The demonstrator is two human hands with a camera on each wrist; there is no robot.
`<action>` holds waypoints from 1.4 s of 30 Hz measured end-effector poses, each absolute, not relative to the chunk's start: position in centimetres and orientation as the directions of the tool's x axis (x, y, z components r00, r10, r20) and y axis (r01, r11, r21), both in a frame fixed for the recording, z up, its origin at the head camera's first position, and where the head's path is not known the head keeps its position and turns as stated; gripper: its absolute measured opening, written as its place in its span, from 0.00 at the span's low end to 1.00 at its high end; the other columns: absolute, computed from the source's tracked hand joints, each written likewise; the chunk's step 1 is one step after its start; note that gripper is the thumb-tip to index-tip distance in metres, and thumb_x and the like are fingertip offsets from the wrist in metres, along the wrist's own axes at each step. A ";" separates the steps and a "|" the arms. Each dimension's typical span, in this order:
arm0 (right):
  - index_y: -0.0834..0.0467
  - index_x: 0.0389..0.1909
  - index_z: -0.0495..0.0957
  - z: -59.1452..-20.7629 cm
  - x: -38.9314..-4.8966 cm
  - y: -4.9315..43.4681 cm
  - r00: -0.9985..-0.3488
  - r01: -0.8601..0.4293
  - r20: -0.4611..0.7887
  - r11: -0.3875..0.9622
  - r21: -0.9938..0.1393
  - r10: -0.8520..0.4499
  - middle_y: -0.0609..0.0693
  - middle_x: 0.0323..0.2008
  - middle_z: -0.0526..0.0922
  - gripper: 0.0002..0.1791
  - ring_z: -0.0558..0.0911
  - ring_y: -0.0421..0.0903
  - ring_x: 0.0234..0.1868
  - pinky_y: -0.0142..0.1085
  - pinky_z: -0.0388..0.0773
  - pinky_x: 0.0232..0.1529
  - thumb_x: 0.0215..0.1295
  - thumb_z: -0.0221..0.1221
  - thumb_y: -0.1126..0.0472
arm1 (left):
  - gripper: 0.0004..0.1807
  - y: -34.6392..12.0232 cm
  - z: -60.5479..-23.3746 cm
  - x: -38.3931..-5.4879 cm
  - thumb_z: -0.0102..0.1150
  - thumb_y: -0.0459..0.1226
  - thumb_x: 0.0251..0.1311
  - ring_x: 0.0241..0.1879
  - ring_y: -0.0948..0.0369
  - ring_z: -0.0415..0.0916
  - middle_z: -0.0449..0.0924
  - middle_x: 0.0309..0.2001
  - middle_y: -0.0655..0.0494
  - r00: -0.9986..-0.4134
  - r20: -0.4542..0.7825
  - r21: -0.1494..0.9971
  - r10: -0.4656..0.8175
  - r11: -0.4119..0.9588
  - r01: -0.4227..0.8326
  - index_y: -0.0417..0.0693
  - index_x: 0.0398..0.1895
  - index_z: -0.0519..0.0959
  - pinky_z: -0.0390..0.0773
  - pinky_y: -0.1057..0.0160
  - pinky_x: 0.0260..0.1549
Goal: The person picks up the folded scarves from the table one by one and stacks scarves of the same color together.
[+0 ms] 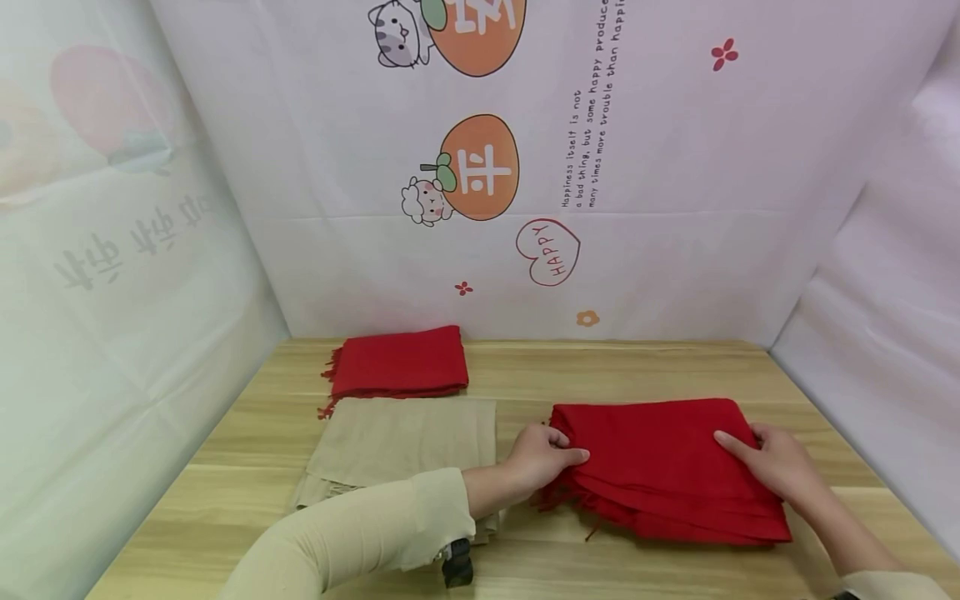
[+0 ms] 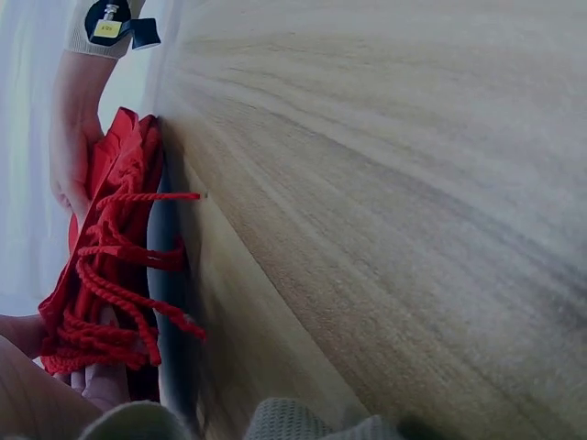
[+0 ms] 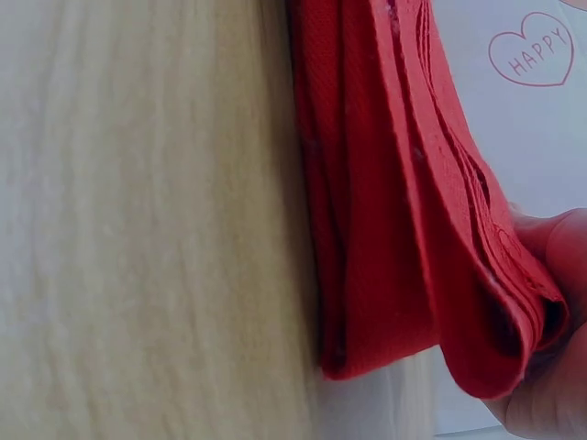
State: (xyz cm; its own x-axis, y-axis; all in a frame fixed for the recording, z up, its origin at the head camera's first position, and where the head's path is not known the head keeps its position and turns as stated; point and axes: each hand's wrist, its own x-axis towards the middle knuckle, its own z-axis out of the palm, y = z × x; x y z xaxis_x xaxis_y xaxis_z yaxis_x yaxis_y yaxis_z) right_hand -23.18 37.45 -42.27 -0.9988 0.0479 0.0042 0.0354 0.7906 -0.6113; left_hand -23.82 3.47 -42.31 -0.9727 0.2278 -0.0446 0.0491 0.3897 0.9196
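A folded red fringed scarf (image 1: 660, 467) is held at both ends on the right of the table. My left hand (image 1: 534, 460) pinches its fringed left end, thumb on top. My right hand (image 1: 783, 467) grips the right end, its thumb over the upper layers and its fingers largely hidden beneath. In the left wrist view, twisted red tassels (image 2: 119, 275) dangle from the edge, partly over my left hand (image 2: 105, 385). The right wrist view shows stacked folds (image 3: 404, 229) raised at the end beside my right hand (image 3: 550, 367), with the lower layers hanging looser.
A folded beige cloth (image 1: 405, 437) with fringe lies left of my left hand, partly under my left forearm. Behind it lies another folded red fringed cloth (image 1: 401, 362). White printed sheets (image 1: 652, 250) wall in the wooden table (image 1: 217, 508) at the back and sides.
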 end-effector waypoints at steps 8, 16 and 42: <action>0.68 0.37 0.73 -42.5 -23.2 37.4 -0.999 0.032 -0.012 0.792 -0.609 0.030 0.50 0.22 0.73 0.27 0.73 0.47 0.24 0.38 0.71 0.25 0.71 0.53 0.44 | 0.09 3.3 -42.7 -23.4 0.72 0.37 0.53 0.35 0.65 0.70 0.75 0.32 0.62 -0.969 -0.052 0.908 0.241 0.415 0.055 0.42 0.24 0.82 0.74 0.66 0.33; 0.65 0.33 0.73 -42.8 -23.3 37.6 -0.999 0.039 -0.031 0.801 -0.597 0.025 0.50 0.21 0.73 0.25 0.73 0.47 0.24 0.38 0.70 0.25 0.72 0.52 0.43 | 0.10 3.4 -42.8 -23.3 0.72 0.36 0.52 0.35 0.66 0.70 0.76 0.31 0.60 -0.967 -0.053 0.915 0.249 0.399 0.052 0.41 0.22 0.81 0.74 0.65 0.32; 0.64 0.30 0.76 -43.0 -23.8 38.0 -0.996 0.049 -0.087 0.788 -0.614 -0.006 0.50 0.21 0.74 0.24 0.74 0.47 0.25 0.38 0.71 0.27 0.71 0.54 0.45 | 0.32 2.9 -43.5 -23.6 0.69 0.33 0.55 0.13 0.64 0.44 0.49 0.09 0.63 -0.935 -0.198 0.927 0.293 0.365 -0.082 0.53 0.05 0.57 0.50 0.67 0.14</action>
State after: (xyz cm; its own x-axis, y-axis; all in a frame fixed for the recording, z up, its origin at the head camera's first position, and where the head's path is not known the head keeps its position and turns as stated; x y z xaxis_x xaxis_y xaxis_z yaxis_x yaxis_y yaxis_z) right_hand -23.77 38.02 -42.96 -0.9962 -0.0060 -0.0865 0.0486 0.7877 -0.6141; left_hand -23.61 2.90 -43.54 -0.9355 0.2926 -0.1981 -0.0821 0.3652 0.9273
